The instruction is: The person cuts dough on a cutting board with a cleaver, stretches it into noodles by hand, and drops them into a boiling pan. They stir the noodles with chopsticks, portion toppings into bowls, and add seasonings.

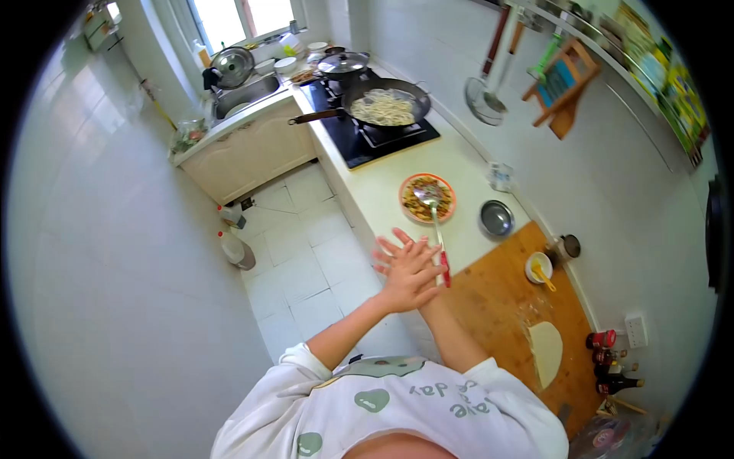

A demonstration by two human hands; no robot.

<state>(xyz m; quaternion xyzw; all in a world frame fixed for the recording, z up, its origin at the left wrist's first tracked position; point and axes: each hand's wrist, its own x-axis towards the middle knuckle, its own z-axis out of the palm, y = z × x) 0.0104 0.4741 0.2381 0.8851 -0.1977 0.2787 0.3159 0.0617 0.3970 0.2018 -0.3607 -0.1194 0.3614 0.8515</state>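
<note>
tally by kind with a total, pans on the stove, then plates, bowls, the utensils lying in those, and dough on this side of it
Pans: 2 (long-handled black wok, glass-lidded pan)
Plates: 1 (round orange-rimmed plate)
Bowls: 2 (round metal bowl, round white bowl)
Utensils: 2 (red-handled metal spoon, yellow utensil)
Dough: 1 (pale flat sheet)
Total: 8

1. White shirt [397,405], lettering at 5 o'clock: "day" legible, other words unclear.
2. Shelf packets [677,96], 2 o'clock: print too blurred.
3. Bottles [619,385], 4 o'clock: labels too small to read.
</note>
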